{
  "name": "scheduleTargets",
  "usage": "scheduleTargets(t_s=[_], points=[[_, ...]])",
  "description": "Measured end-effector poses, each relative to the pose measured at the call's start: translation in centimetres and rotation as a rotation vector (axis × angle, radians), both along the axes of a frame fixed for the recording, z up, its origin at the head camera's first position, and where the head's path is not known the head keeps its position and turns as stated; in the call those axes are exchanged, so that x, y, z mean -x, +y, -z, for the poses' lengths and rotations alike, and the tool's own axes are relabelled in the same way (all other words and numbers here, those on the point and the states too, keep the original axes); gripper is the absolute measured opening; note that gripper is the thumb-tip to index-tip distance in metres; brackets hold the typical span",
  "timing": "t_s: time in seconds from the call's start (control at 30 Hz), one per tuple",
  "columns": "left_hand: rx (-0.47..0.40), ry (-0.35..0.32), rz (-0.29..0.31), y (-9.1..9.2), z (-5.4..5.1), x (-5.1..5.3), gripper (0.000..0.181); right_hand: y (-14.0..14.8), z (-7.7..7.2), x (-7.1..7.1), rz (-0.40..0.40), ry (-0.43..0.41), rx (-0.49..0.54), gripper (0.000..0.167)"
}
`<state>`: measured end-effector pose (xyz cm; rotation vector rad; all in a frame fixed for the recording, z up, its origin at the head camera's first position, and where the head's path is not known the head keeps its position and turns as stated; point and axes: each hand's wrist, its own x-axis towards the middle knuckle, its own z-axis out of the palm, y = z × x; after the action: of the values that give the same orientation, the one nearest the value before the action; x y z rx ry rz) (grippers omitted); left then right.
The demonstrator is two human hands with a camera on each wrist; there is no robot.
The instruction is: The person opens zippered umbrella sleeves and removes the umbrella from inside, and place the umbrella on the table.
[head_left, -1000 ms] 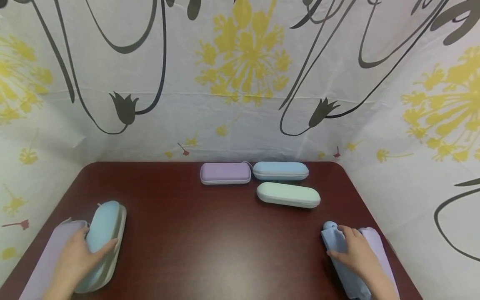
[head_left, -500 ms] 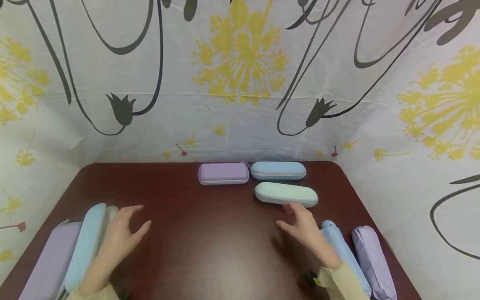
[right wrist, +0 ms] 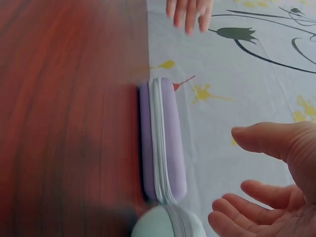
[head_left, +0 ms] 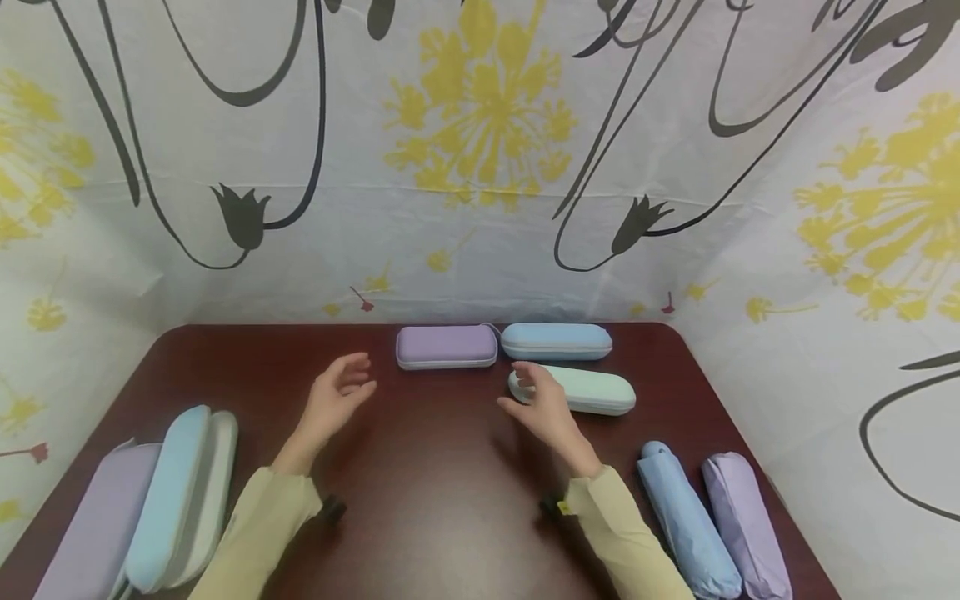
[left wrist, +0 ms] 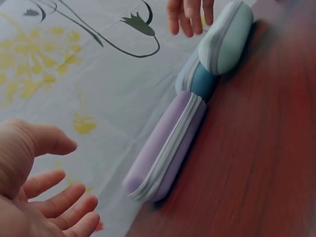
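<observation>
Both hands hover over the far middle of the table, holding nothing. My left hand [head_left: 330, 404] has its thumb apart from loosely bent fingers, left of a small purple zip case [head_left: 447, 345]. In front of the left end of a mint zip case [head_left: 592, 390], my right hand [head_left: 546, 408] hides part of it; whether they touch cannot be told. Behind the mint case lies a light blue zip case [head_left: 557, 341]. The left wrist view shows the purple case [left wrist: 158, 148] apart from the fingers [left wrist: 66, 202]. Fingers [right wrist: 247, 212] also appear bare in the right wrist view.
At the left edge lie a larger purple case [head_left: 105, 517], a blue case [head_left: 168, 500] and a pale green-grey case [head_left: 213, 500], close together. Two folded umbrellas, one blue [head_left: 690, 521] and one lavender [head_left: 747, 525], lie at the right. Patterned cloth [head_left: 450, 275] hangs behind the table.
Both hands have let go of the things at the table's sides and moved inward and farther away. The umbrellas at the right now lie apart from each other.
</observation>
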<state>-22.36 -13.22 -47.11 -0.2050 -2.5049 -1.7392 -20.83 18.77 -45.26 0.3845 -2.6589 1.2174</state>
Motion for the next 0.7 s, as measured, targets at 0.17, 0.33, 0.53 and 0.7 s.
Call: scheduleTargets(t_s=[0.17, 0.33, 0.53, 0.7], points=[[-0.182, -0.181, -0.043, 1.5, 0.2, 2.9, 0.052, -1.6, 0.0, 2.1, 0.034, -0.009, 0.022, 0.054], [-0.303, -0.291, -0.068, 2.4, 0.7, 5.2, 0.053, -2.6, 0.3, 4.2, 0.081, -0.018, -0.003, 0.052], [-0.262, -0.273, -0.047, 2.8, 1.7, 7.1, 0.054, -3.7, 0.5, 5.8, 0.084, -0.048, -0.045, 0.053], [-0.216, -0.29, -0.02, 3.4, 2.2, 8.2, 0.055, -4.3, 0.8, 6.9, 0.129, -0.147, -0.077, 0.055]])
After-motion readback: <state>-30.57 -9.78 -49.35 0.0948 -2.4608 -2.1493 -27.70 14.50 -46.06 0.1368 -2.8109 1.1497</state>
